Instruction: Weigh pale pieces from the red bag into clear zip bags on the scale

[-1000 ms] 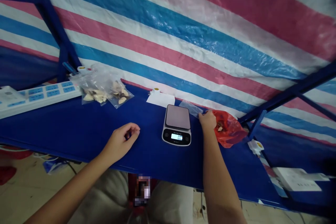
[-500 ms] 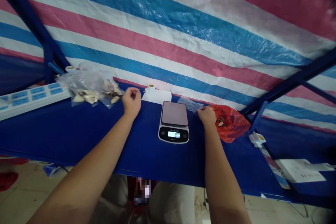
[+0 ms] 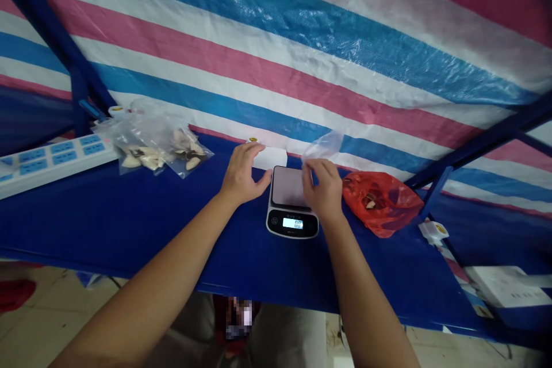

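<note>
Head view: right hand (image 3: pixel 321 190) is over the back half of the digital scale (image 3: pixel 292 202), its fingers (image 3: pixel 311 171) pinched shut on the lower edge of a clear plastic bag (image 3: pixel 324 145). The bag stands up from the fingertips, thin, crinkly and see-through, above the scale's far right corner; contents cannot be told. Left hand (image 3: pixel 244 175) lies just beside the scale's left edge, fingers loosely straight, gripping nothing, fingertips at a white paper sheet (image 3: pixel 272 156) behind the scale. The scale has a flat grey square platter and a lit display reading 0.0. Just right of it lies a crumpled red plastic bag (image 3: pixel 383 202), glossy, with a few pale and dark chunks inside. Far left, clear zip bags (image 3: pixel 161 146) hold pale sliced pieces, beside a white power strip (image 3: pixel 47 158) with blue sockets. All sit on a smooth blue worktop (image 3: pixel 129 218); a pink, blue and white striped woven tarpaulin (image 3: pixel 302 57) hangs behind.
</note>
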Demonstrator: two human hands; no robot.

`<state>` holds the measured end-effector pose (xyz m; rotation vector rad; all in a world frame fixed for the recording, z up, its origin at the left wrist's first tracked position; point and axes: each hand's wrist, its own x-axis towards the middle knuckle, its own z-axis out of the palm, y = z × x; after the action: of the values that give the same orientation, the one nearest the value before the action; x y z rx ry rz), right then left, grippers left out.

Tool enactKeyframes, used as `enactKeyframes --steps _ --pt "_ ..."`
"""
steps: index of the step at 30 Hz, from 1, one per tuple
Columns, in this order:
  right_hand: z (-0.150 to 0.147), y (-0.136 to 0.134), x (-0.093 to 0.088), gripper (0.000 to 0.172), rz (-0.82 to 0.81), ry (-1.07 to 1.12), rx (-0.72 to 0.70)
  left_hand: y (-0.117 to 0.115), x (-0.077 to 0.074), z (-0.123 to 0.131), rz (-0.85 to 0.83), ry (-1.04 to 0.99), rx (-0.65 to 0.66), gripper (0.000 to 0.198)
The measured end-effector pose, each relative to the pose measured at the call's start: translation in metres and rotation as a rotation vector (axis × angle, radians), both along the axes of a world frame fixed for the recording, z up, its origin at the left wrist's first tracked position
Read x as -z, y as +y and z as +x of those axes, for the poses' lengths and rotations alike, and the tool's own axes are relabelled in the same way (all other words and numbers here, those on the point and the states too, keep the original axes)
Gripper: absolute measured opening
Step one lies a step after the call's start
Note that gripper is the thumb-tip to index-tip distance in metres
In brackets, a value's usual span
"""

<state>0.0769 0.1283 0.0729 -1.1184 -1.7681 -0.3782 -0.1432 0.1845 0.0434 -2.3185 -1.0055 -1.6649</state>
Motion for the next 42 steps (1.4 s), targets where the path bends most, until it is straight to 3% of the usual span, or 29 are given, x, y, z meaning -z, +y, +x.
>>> enactKeyframes --steps 5,14,19,22,26,28,32,37,42 --pt "-0.021 -0.01 0.004 0.032 -0.067 -0.102 -0.152 -0.012 -0.014 -0.001 0.115 0.008 -0.056 0.08" --pt "-0.026 -0.012 0.007 0.033 -0.099 -0.099 -0.209 -0.017 -0.023 -0.004 0.058 0.021 -0.017 0.078" --pt "-0.027 -0.016 0.001 0.031 -0.107 -0.225 -0.206 -0.019 -0.025 -0.004 0.062 0.02 0.009 0.077" --pt "-0.029 -0.018 -0.002 0.028 -0.086 -0.259 -0.216 -0.019 -0.024 -0.002 0.078 0.051 0.0 0.065" --pt "-0.032 -0.019 -0.001 0.028 -0.09 -0.205 -0.226 -0.018 -0.024 0.0 0.071 0.07 0.017 0.028" --pt "-0.033 -0.018 0.0 0.029 -0.096 -0.144 -0.224 -0.017 -0.024 0.0 0.039 0.066 0.012 0.018" --pt "-0.034 -0.017 0.001 0.028 -0.078 -0.03 -0.208 -0.016 -0.023 0.0 0.035 0.078 0.027 0.015" --pt "-0.035 -0.015 0.001 0.014 -0.064 -0.041 -0.175 -0.016 -0.021 0.0 0.015 0.128 0.029 0.012" --pt "-0.035 -0.015 0.002 0.013 -0.076 -0.026 -0.176 -0.017 -0.02 0.001 0.001 0.125 0.025 0.011"
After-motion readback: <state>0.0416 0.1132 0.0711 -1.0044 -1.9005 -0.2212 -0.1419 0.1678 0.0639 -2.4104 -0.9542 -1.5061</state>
